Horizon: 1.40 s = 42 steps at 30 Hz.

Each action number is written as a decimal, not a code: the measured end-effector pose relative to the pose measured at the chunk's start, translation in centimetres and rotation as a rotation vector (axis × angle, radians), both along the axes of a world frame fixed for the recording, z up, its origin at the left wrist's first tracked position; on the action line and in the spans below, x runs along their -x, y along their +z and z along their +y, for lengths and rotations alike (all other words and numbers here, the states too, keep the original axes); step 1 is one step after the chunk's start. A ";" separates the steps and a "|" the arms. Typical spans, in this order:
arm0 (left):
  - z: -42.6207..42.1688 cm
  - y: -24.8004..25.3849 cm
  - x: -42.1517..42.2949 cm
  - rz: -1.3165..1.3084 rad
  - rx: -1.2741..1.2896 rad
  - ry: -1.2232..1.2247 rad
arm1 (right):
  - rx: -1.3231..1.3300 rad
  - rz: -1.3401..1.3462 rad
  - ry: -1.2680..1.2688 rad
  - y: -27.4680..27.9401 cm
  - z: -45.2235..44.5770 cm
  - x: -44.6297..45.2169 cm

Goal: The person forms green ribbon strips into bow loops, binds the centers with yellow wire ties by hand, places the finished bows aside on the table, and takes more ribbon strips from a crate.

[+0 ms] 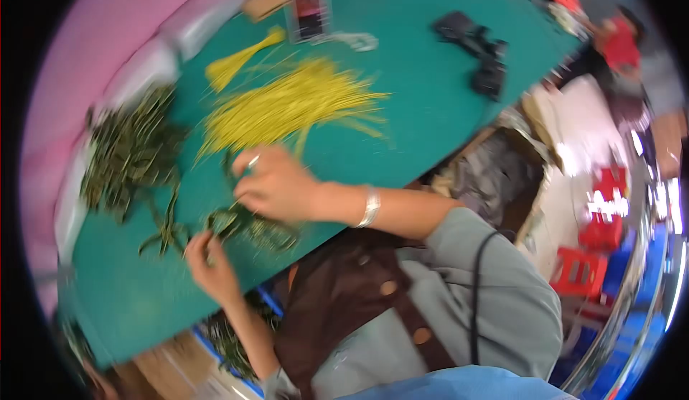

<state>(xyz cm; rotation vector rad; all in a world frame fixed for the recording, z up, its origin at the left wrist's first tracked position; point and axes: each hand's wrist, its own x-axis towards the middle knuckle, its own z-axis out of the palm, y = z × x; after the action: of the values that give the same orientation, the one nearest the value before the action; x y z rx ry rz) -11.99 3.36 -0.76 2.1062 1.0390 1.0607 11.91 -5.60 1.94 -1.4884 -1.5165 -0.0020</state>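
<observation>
My left hand [212, 267] is over the green table, its fingers curled into a pinch beside a looped green leaf strand [224, 220]. Blur hides what lies between the fingertips. Farther up and to the right, my right hand [276, 184], with a ring and a silver bracelet [369, 207], has its fingers closed together; what they hold cannot be made out. Loose green leaves [273, 235] lie beneath it. Beyond it spreads a pile of thin yellow stems [294, 105]. A heap of dark green artificial leaves [136, 152] sits to the left, with a loose sprig [166, 231] near my left hand.
A phone [308, 8] stands at the far edge near a bundled yellow bunch [244, 59]. A black object [474, 52] lies on the table's right. An open box [502, 177] stands beside the table. Red stools [578, 271] and another person [621, 44] are at right.
</observation>
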 end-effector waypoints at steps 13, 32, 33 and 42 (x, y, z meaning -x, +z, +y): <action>-1.2 0.8 -2.4 0.131 -0.195 -0.127 | 0.123 -0.231 0.065 -0.5 0.5 1.7; -1.8 0.3 -3.2 0.213 -0.251 -0.098 | 0.159 -0.261 0.077 -1.1 0.8 2.1; -1.8 0.3 -3.2 0.215 -0.256 -0.098 | 0.159 -0.264 0.075 -1.1 0.9 2.2; -1.9 -0.5 -3.4 0.139 -0.274 -0.068 | 0.148 -0.251 0.092 -1.5 1.1 2.6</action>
<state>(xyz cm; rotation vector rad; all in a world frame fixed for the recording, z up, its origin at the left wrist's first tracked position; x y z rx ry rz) -8.56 1.50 -1.26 2.4463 0.9204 1.0881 9.30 -4.51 0.43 -1.5792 -1.8192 -0.0241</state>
